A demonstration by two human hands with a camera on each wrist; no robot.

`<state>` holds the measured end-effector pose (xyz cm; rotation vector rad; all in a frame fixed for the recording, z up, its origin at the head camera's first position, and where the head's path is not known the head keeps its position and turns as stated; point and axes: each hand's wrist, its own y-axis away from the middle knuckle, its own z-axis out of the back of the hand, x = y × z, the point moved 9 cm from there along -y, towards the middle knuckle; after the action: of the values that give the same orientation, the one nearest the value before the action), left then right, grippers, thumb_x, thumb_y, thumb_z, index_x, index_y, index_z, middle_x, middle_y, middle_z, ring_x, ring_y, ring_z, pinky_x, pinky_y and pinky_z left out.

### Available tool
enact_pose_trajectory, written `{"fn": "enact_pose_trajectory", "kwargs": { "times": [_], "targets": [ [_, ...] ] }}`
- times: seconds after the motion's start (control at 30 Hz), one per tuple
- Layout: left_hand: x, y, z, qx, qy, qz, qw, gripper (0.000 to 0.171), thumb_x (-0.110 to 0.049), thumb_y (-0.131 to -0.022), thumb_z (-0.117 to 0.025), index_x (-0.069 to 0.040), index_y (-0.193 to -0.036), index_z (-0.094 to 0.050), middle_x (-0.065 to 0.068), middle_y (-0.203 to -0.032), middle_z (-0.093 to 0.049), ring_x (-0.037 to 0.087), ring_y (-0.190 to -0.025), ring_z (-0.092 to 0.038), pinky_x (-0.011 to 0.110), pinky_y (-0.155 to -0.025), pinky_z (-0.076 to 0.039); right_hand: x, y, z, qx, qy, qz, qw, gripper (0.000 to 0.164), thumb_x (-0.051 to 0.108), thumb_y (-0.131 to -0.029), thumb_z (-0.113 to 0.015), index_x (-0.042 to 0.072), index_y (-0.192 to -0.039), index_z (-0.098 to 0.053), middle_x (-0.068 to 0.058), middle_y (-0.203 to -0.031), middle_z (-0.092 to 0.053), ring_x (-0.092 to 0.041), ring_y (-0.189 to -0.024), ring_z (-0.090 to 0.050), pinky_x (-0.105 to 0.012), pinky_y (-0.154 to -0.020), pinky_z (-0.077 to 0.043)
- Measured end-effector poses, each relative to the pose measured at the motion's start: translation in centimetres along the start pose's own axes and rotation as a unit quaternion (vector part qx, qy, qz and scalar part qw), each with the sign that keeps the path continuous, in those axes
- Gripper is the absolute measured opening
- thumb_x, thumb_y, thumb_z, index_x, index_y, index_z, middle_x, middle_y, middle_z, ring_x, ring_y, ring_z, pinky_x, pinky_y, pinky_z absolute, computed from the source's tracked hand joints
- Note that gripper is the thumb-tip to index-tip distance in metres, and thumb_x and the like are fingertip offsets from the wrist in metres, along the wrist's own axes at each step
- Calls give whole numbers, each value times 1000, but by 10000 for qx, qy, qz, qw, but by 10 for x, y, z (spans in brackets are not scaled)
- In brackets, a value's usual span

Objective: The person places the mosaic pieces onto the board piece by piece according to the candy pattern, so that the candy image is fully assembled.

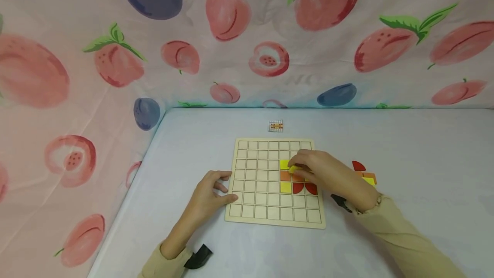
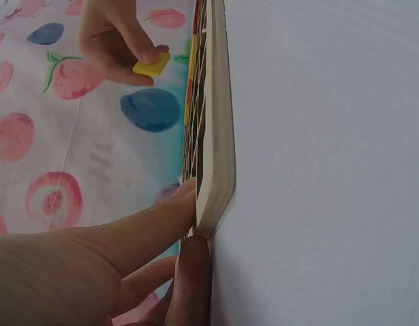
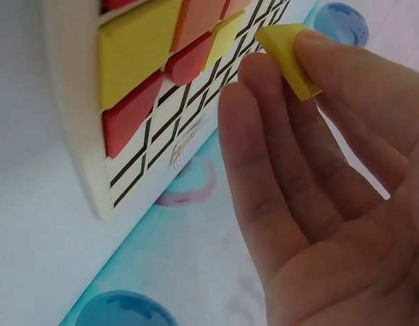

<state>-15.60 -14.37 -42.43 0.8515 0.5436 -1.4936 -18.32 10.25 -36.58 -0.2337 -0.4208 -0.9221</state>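
Pinching a yellow tile [image 3: 284,58] above the board [image 1: 248,211] between your right hand's [image 1: 318,166] thumb and fingers, likely for fine control | left of that grip, your left hand [image 1: 210,192], fingers loose, touches the board's edge, probably steadying it | board partly hidden beneath the grip; loose pieces [image 1: 359,166] rightward partly covered by your forearm [image 1: 359,192]; card [image 1: 275,126] beyond, too small to read

Yellow tile [image 3: 285,53] above gridded board [image 1: 251,185]

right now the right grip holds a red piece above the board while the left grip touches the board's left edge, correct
The piece is yellow, not red, as the right wrist view shows. The right grip holds it above the board, and the left grip touches its left edge.
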Motion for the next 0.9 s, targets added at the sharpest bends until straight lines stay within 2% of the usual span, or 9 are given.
{"fn": "enact_pose_trajectory", "kwargs": {
  "times": [0.2, 0.33, 0.5, 0.9],
  "targets": [
    [0, 1, 1, -31, -1, 15, 10000, 61, -11, -76, -86, -11, -132, -61, 1, -119, -59, 13, -91, -58, 24, -72, -51, 2, -13, -2, 47, -223, -316, 9992, 25, 15, -87, -77, 6, -110, -69, 1, -91, -70, -12, -81, -61, -33, -79, -55],
    [0, 1, 2, -50, 5, -3, 10000, 61, -11, -76, -86, -11, -132, -61, 1, -119, -59, 13, -91, -58, 24, -72, -51, 4, -22, -4, 53, -280, -347, 9990, 18, 15, -88, -76, 9, -104, -69, 3, -87, -70, -12, -80, -62, -34, -80, -55],
    [0, 1, 1, -41, 5, -9, 10000, 61, -10, -76, -86, -11, -132, -61, 2, -119, -59, 13, -91, -58, 24, -72, -52, 7, -30, -6, -83, -395, -197, 9990, 7, 12, -90, -74, 12, -95, -70, 3, -89, -69, -11, -78, -61, -32, -77, -54],
    [-2, 1, 0, -15, -30, -52, 10000, 61, -10, -76, -86, -10, -132, -61, 2, -118, -59, 12, -91, -59, 24, -73, -52, 12, -41, -8, -331, -293, 80, 9990, 6, 13, -89, -75, 13, -91, -69, 3, -87, -66, -11, -81, -62, -31, -77, -54]
  ]
}}
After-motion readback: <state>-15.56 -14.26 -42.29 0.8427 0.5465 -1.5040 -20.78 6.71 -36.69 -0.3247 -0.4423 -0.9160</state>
